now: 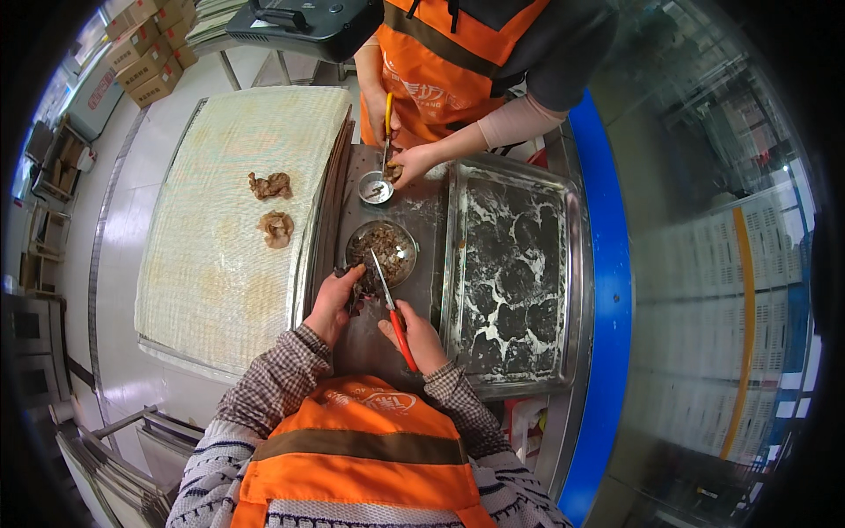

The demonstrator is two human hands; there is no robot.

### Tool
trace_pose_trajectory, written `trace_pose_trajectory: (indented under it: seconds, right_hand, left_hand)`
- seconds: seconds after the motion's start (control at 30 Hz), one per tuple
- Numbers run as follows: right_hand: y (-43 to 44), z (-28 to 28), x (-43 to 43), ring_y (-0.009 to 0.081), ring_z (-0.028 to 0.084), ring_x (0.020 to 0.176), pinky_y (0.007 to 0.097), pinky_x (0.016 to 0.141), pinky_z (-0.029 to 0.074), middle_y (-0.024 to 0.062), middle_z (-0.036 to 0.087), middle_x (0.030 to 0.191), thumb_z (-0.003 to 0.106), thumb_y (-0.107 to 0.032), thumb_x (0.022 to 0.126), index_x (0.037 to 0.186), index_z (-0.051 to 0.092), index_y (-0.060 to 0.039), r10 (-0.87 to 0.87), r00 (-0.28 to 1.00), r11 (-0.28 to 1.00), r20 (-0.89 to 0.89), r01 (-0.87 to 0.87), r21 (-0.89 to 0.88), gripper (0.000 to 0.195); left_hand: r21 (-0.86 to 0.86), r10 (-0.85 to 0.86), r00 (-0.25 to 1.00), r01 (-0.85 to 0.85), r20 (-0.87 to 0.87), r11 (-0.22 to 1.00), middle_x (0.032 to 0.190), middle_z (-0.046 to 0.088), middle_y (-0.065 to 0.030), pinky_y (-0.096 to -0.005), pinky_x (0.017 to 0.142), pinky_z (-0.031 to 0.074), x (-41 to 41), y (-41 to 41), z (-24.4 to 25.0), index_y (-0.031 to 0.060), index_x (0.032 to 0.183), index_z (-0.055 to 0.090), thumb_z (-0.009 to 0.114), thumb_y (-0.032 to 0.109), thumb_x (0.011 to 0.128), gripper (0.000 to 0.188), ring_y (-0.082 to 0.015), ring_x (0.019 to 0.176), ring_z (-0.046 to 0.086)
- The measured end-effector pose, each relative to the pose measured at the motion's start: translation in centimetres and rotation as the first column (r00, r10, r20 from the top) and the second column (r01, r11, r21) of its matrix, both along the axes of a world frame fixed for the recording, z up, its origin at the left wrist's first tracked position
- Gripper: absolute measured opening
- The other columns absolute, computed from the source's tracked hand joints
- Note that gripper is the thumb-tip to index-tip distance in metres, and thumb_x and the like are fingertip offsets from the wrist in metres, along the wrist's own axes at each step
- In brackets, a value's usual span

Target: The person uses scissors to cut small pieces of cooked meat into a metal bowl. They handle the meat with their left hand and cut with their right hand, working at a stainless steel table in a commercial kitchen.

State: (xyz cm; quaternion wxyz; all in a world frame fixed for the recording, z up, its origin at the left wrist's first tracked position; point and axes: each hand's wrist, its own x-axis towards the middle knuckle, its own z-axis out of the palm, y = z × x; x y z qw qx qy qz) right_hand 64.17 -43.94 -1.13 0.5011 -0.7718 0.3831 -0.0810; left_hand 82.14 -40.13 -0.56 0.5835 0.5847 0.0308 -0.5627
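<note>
My left hand [335, 300] pinches a dark, wrinkled, fungus-like piece [367, 284] at the near rim of a round metal bowl [414, 247]. Small brown cut bits [384, 247] lie in that bowl. Red-handled scissors [398, 325] are in my right hand [422, 338]; their blades point away from me, over the bowl and against the right side of the dark piece. Whether the blades are fully closed is hard to tell. Two crumpled brown pieces, one darker [272, 186] and one paler [276, 229], rest on a pale mesh sheet [224, 277] to the left.
Across the steel table [422, 211], a co-worker's hands [412, 164] hold yellow-handled scissors [387, 122] and a brown piece above a small metal bowl [375, 199]. A metal tray [569, 277] with white powdery residue sits at right. Stacked racks [109, 472] stand at lower left.
</note>
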Motion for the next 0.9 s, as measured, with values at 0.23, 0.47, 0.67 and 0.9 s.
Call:
trace_pose_trajectory:
  seconds: [0.23, 0.47, 0.67, 0.9]
  right_hand:
    - [-0.6, 0.2, 0.3, 0.0289, 0.059, 0.068, 0.0354, 0.061, 0.045, 0.0147, 0.058, 0.076, 0.062, -0.041, 0.082, 0.12, 0.044, 0.0001, 0.019, 1.0, 0.998, -0.007, -0.019, -0.054, 0.059]
    - [-1.1, 0.6, -0.3, 0.0294, 0.06, 0.075, 0.0359, 0.065, 0.046, 0.0151, 0.06, 0.084, 0.062, -0.045, 0.082, 0.121, 0.044, -0.0006, 0.04, 0.998, 0.999, -0.04, -0.041, -0.028, 0.062]
    - [-1.5, 1.4, 0.0, 0.0277, 0.059, 0.07, 0.0343, 0.063, 0.045, 0.0147, 0.058, 0.078, 0.063, -0.04, 0.082, 0.122, 0.042, -0.0002, 0.063, 0.998, 0.998, 0.006, -0.062, -0.028, 0.06]
    - [-1.8, 1.5, -0.8, 0.0288, 0.06, 0.071, 0.036, 0.063, 0.046, 0.0143, 0.06, 0.08, 0.063, -0.042, 0.081, 0.121, 0.043, -0.0001, 0.059, 0.998, 0.998, -0.037, -0.059, -0.004, 0.061]
  left_hand:
    - [-0.008, -0.047, 0.997, 0.047, 0.056, 0.999, 0.07, 0.063, -0.0023, -0.0238, 0.041, 0.04, 0.1, -0.2, 0.4, 0.0055, 0.09, 0.061, 0.06, 0.015, 0.085, 0.011, -0.0116, 0.051, 0.056]
    - [-0.059, -0.082, 0.99, 0.089, 0.116, 0.994, 0.072, 0.063, -0.003, -0.0246, 0.047, 0.044, 1.1, -0.3, -1.8, 0.0039, 0.09, 0.062, 0.06, 0.015, 0.085, 0.012, -0.012, 0.053, 0.057]
    - [-0.033, -0.196, 0.97, 0.202, 0.141, 0.979, 0.075, 0.065, -0.0039, -0.0248, 0.055, 0.047, 1.3, -0.6, -0.8, 0.0013, 0.091, 0.063, 0.06, 0.012, 0.083, 0.013, -0.0118, 0.059, 0.059]
    - [0.071, -0.264, 0.954, 0.256, 0.145, 0.964, 0.063, 0.06, -0.0012, -0.0227, 0.037, 0.032, 1.8, -0.9, 0.2, 0.0056, 0.086, 0.062, 0.063, 0.017, 0.081, 0.013, -0.0088, 0.044, 0.049]
